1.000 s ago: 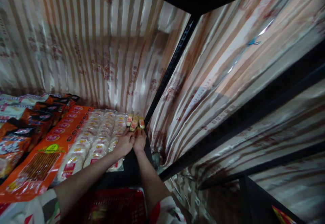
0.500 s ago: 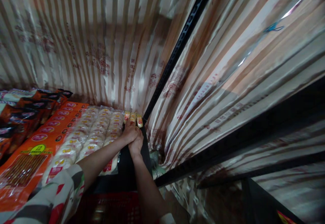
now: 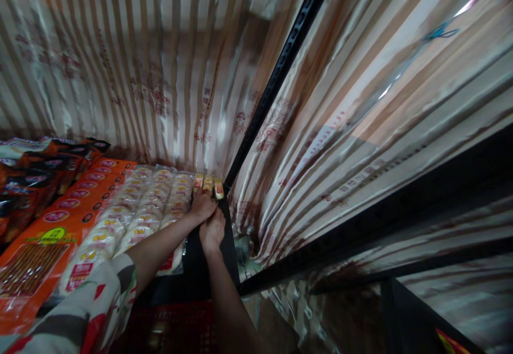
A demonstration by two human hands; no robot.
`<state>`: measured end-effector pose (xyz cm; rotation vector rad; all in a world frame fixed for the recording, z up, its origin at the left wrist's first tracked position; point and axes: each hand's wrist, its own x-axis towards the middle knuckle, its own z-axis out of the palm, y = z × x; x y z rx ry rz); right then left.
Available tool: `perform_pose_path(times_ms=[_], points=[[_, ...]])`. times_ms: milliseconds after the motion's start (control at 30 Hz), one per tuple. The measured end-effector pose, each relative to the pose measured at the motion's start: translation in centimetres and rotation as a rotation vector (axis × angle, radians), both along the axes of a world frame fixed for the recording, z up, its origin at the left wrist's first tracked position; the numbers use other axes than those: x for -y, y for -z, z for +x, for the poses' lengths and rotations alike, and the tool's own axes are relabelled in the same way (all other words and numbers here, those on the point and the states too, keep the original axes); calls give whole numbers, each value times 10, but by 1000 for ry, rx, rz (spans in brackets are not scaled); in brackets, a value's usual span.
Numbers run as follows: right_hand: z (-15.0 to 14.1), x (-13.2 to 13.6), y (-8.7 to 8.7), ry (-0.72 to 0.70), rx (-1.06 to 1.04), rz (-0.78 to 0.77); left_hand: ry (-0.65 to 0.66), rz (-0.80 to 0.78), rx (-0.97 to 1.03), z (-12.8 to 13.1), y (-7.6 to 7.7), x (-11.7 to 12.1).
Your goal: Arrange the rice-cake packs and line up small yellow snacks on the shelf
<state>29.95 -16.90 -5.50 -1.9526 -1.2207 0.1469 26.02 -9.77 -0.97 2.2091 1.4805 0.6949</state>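
At the shelf [image 3: 196,276] corner, small yellow packs [image 3: 208,183] are met by curled fingers [image 3: 210,200]; any grip cannot be told.

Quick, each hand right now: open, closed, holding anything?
Left hand: at the small yellow packs; grip can't be told.
Right hand: close by the left; grip can't be told either.

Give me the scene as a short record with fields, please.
left hand: at the small yellow packs, beside the right hand
right hand: nearer the camera than the left hand
held items: hidden by the fingers, cannot tell
surface: black shelf
left of hands: white round packaged items in rows, then flat orange pack
below shelf: red basket, dim
backdrop: striped sheeting
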Motion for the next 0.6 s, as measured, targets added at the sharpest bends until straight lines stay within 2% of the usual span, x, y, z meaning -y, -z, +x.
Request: perform_pose_path(times_ms=[200,367,600], points=[[-2,13,-5,1,35,-59,-44,-82,-190,-9,-17,12],[-4,28,-10,18,96,-116,-9,-205,-285,-13,-31,21],[-8,47,-17,34,129,-172,101,-255,-420,-14,-27,23]])
